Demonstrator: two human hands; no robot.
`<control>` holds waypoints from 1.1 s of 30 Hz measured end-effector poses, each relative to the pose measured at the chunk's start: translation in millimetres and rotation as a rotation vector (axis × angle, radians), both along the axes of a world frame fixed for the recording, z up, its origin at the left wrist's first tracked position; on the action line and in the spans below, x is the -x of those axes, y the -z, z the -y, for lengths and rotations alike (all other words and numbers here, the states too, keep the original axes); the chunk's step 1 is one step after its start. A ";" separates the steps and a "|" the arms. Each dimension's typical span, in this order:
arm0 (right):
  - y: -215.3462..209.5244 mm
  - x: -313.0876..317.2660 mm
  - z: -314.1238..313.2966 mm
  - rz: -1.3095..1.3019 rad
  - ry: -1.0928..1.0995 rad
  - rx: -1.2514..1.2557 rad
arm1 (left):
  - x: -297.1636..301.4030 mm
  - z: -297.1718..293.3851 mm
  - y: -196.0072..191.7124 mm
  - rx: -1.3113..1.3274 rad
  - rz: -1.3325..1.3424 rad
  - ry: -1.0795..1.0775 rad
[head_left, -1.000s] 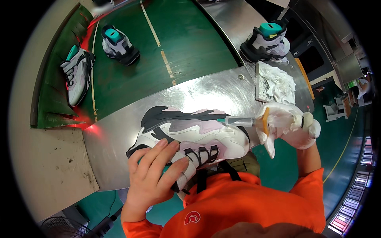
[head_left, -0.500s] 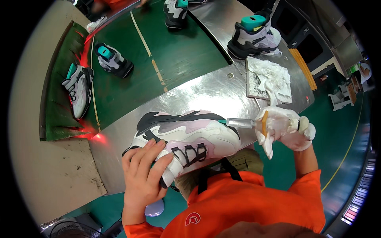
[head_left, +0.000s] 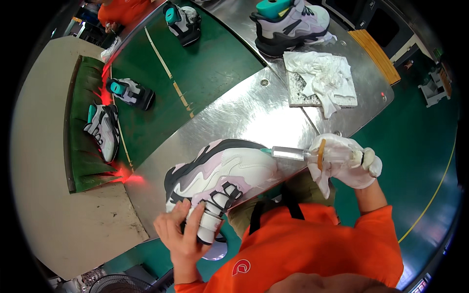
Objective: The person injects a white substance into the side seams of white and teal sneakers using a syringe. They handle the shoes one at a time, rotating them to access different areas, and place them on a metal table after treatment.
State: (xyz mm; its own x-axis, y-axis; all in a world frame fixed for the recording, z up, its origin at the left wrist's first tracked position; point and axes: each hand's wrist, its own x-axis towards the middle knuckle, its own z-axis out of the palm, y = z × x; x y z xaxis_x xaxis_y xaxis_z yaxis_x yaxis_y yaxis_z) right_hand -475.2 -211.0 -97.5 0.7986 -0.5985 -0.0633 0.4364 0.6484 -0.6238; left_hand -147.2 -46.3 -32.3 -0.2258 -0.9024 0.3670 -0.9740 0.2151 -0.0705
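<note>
A white, lilac and black sneaker (head_left: 244,168) lies on its side on the metal bench top, toe to the right. My bare left hand (head_left: 181,228) grips it near the ankle opening, fingers over the collar and white strap. In my gloved right hand (head_left: 342,160) is a clear syringe (head_left: 289,153) with a green tip and an orange band round its barrel. The syringe tip meets the sole edge at the sneaker's toe. Whether anything is coming out of the tip is too small to tell.
A white cloth (head_left: 325,80) lies on a speckled square slab to the right. Behind it stands another sneaker (head_left: 290,27) with a teal insert. More sneakers (head_left: 132,93) sit on the green conveyor belt (head_left: 215,63). Far left, a person in an orange top (head_left: 124,14) is partly visible.
The sneaker has turned in my left hand, its heel end swinging lower and toward me. The syringe tip has followed along the toe's sole edge. My view has shifted too.
</note>
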 end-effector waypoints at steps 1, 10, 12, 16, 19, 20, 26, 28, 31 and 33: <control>7.4 0.8 -2.4 0.044 0.007 0.006 | 7.0 -5.6 5.3 0.017 0.014 -0.031; 38.9 0.1 -34.9 0.234 0.168 -0.003 | 43.4 -22.3 34.0 0.150 0.077 -0.178; 42.9 0.5 -42.0 0.221 0.204 -0.025 | 46.1 -20.6 34.3 0.157 0.083 -0.180; 45.5 0.1 -49.7 0.200 0.229 -0.016 | 48.6 -20.5 35.9 0.161 0.105 -0.179; 40.0 -1.1 -54.5 0.198 0.248 0.004 | 49.9 -20.7 36.9 0.168 0.103 -0.176; 38.6 -1.7 -55.9 0.200 0.259 0.003 | 49.9 -20.1 37.8 0.172 0.098 -0.175; 18.2 -3.9 -62.3 0.077 0.304 -0.017 | 49.9 -18.6 39.7 0.190 0.094 -0.153; 17.9 -4.9 -61.7 0.064 0.301 -0.019 | 50.9 -16.0 40.6 0.198 0.099 -0.148; 11.6 -7.0 -66.6 0.057 0.317 -0.026 | 50.0 -17.1 40.4 0.202 0.090 -0.142; 7.3 -8.5 -70.0 0.069 0.335 -0.042 | 49.8 -17.0 40.8 0.201 0.087 -0.141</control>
State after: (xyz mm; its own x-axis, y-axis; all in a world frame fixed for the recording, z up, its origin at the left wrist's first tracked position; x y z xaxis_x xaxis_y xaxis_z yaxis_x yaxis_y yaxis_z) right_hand -466.7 -141.0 -104.8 0.5611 -0.8264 -0.0468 0.6697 0.4865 -0.5612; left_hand -197.0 -29.4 -73.2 -0.1413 -0.8379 0.5273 -0.9818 0.0505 -0.1829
